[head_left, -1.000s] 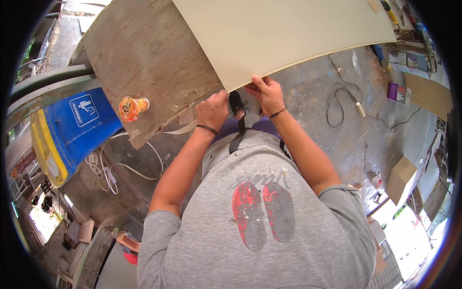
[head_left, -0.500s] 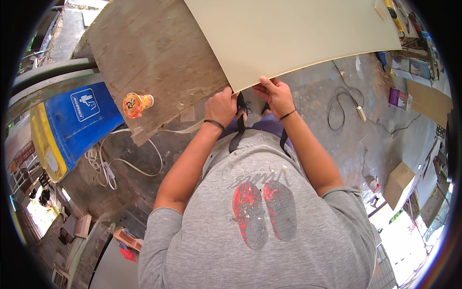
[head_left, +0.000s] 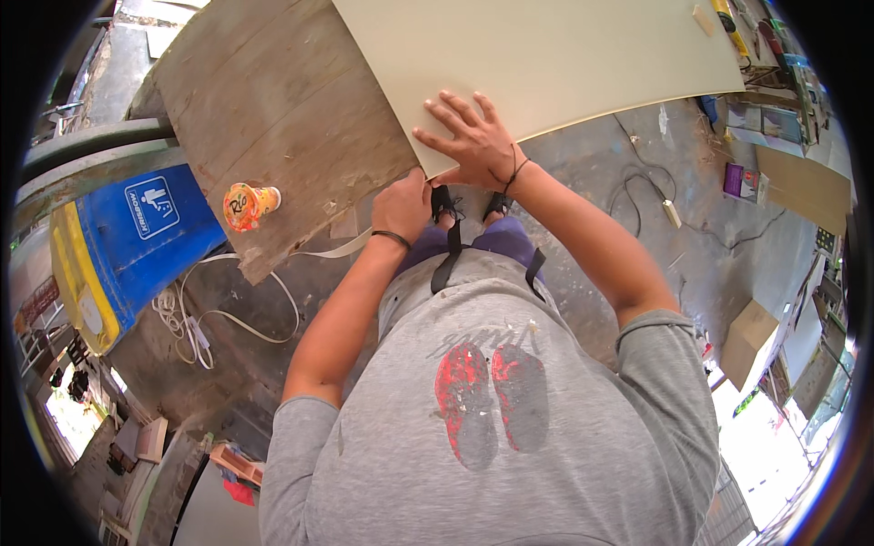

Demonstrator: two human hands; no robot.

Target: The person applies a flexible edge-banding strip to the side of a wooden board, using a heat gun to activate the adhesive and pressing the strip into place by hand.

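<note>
A large cream panel lies on a worn wooden tabletop, its near left corner in front of me. At that corner my left hand is closed, its fingertips against the panel's edge. A thin cream edging strip runs from behind this wrist off to the left; the hand seems to pinch it, though its end is hidden. My right hand lies open on the panel's top near the corner, fingers spread, with its thumb side down by the near edge.
An orange snack cup lies on the tabletop to the left. Beyond stands a blue bin with a yellow rim. A white looped cable and a dark cord with a white socket lie on the floor. Tools sit far right.
My right hand has moved from pinching the panel's near edge to lying spread on its top beside the corner. My left hand stays closed at the corner; the whole view has shifted slightly.
</note>
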